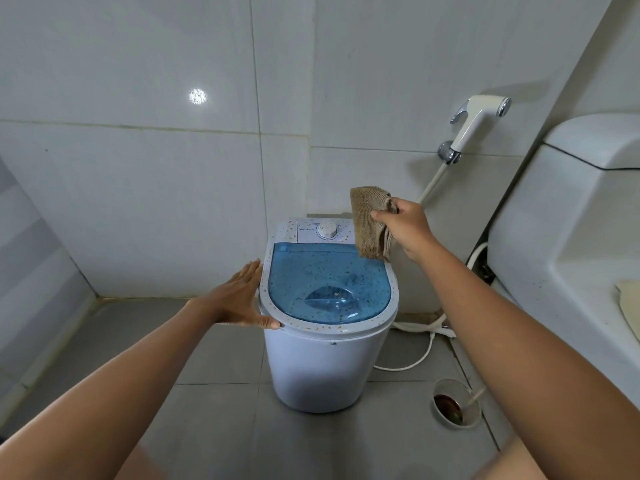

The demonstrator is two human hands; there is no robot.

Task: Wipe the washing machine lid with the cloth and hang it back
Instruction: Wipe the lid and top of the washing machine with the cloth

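The right hand [403, 226] holds a brown cloth [372, 223] above the washing machine lid [329, 285], the left hand [239, 299] flat against the washing machine's left rim

Bare floor [104, 341] left of washing machine [322, 368]; toilet [568, 244] and hose [412, 362] close on right.

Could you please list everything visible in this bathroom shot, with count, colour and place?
washer: one, white, on the floor in the middle
lid: one, blue, speckled, shut on the washer
dial: one, white, behind the lid
cloth: one, brown, held above the lid's far right corner
sprayer: one, white, on the right wall
hose: one, white, on the floor right of the washer
drain: one, metal, floor, lower right
toilet: one, white, right edge
left hand: flat against the washer's left rim
right hand: pinching the cloth
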